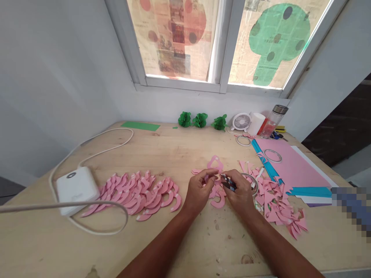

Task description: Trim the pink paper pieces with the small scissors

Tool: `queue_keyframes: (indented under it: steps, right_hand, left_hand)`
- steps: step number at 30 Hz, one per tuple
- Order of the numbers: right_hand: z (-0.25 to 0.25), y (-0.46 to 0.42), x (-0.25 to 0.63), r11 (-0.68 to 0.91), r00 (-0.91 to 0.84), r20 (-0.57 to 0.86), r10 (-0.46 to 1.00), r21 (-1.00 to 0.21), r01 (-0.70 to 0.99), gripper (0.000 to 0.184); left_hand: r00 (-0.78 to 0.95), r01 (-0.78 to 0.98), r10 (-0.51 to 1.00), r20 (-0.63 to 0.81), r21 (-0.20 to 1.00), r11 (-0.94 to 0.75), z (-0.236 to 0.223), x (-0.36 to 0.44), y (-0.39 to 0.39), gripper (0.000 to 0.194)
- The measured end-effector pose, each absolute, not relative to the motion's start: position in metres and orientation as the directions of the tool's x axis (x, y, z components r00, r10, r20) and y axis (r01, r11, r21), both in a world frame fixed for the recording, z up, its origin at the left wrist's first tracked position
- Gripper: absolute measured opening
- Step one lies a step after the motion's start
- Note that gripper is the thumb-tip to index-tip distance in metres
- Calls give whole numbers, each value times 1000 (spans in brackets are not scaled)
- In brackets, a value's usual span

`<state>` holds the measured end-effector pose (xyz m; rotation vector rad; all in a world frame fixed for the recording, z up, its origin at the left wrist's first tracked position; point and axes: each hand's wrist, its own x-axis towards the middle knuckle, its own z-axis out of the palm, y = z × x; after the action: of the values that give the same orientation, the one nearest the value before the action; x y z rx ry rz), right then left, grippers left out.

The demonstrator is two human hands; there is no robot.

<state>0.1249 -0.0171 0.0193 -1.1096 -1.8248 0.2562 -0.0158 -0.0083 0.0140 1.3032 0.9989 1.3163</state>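
Note:
My left hand is closed in a pinch, with a bit of pink paper showing between thumb and forefinger. Close to its right, my right hand grips a small dark object with light patches; its kind I cannot make out. Curved pink paper cutouts lie on the table under and between the hands, partly covered by them. Just beyond the fingertips lies another pink cutout. A thin tape roll lies against the right hand's outer side.
Curved pink pieces are heaped left, beside a white box with a looping cable. Pink scraps lie right, near pink sheets. Green paper balls, a fan and a bottle stand behind.

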Motion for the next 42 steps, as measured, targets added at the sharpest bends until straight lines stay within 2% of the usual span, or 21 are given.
queue_keyframes:
  steps: [7, 13, 24, 37, 42]
  right_hand:
    - [15, -16, 125, 599, -209, 619, 757, -529, 601, 25]
    - [16, -16, 126, 601, -233, 613, 755, -504, 620, 23]
    - [14, -13, 131, 580, -236, 630, 740, -420, 698, 18]
    - [14, -13, 132, 558, -257, 604, 754, -385, 735, 21]
    - [14, -13, 132, 552, -269, 588, 763, -377, 744, 20]
  left_hand:
    - [46, -45, 974, 221, 975, -219, 25, -25, -7, 17]
    - [61, 72, 947, 314, 945, -318, 37, -29, -11, 14]
    - [34, 149, 883, 468, 872, -467, 43, -29, -18, 12]
    - [63, 108, 941, 331, 936, -336, 40, -32, -14, 14]
    - [67, 89, 945, 321, 941, -327, 39, -32, -13, 13]
